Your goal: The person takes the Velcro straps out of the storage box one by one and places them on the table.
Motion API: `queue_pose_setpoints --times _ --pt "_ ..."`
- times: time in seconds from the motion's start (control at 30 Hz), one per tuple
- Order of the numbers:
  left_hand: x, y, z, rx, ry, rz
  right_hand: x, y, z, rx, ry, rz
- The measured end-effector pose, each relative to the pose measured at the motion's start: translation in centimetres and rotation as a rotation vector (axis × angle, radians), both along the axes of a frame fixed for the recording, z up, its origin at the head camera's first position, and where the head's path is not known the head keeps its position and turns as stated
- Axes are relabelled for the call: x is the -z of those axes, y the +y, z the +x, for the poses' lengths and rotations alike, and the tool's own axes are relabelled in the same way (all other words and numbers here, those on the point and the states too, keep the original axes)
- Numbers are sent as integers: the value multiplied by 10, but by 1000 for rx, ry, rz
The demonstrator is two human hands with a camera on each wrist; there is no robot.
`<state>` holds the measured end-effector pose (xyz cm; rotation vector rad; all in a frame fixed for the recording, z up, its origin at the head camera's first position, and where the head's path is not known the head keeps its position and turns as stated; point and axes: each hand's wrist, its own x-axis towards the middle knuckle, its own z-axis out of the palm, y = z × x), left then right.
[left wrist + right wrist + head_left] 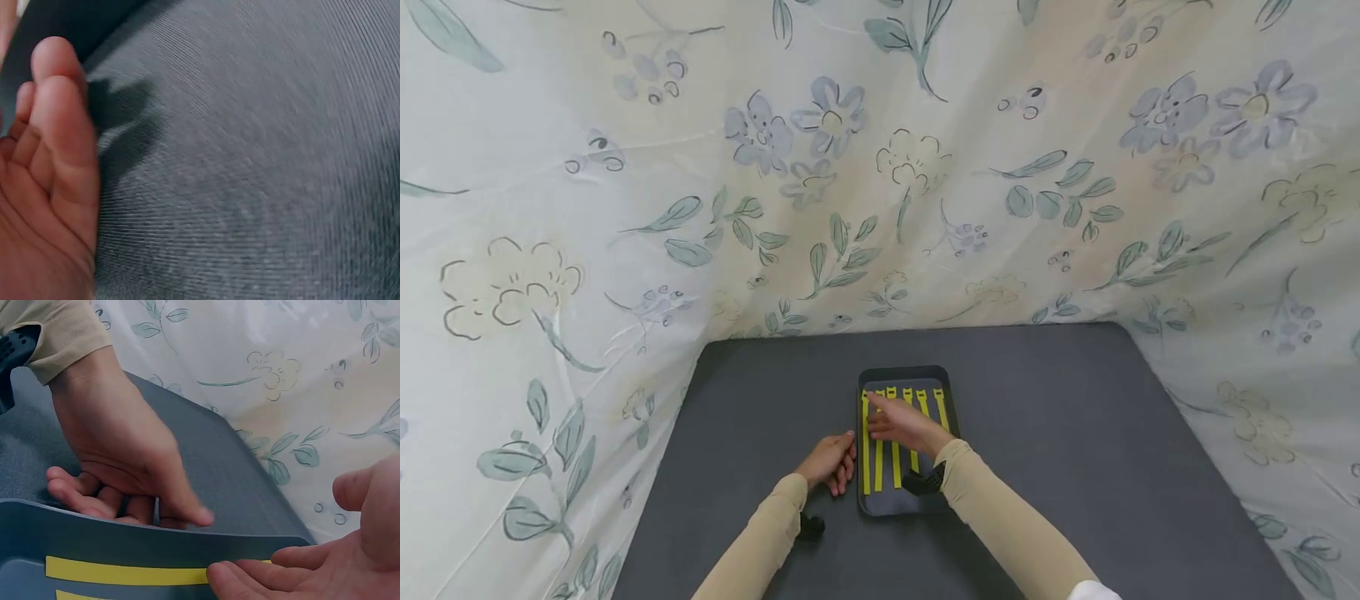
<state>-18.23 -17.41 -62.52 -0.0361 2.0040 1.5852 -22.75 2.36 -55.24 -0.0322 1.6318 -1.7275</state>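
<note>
A dark rectangular tray (pixel 904 372) holds several yellow cable straps (pixel 867 467) laid side by side lengthwise, each with a wider slotted head at the far end. My right hand (pixel 906 423) is over the tray, fingers extended to the left. In the right wrist view, the fingertips of that hand (pixel 331 569) overlap the strap (pixel 125 573) nearest the tray's left wall. Just outside that wall is my left hand (pixel 829 461), with loosely bent fingers and nothing in its grasp. The left wrist view shows its bare palm (pixel 37 219) beside the dark cloth surface.
A dark grey cloth-covered table (pixel 1037 400) lies under the tray. Behind it and along both sides hangs a floral curtain (pixel 865 208). Beige sleeves (pixel 1015 517) cover both forearms, and a black wrist device (pixel 925 481) sits on each wrist.
</note>
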Motion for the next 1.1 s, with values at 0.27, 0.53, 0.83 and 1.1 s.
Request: queue_pose_setpoints --times 0.27,0.53,0.83,1.1 --pt "2 5 8 28 50 -26 13 -9 6 33 -64 -11" --pt "5 10 1 -38 113 -32 8 -15 2 41 -58 16" --pt "3 15 3 -74 128 -13 5 -20 3 56 -47 7" --pt "1 12 7 -61 124 -26 9 -24 3 88 7 81"
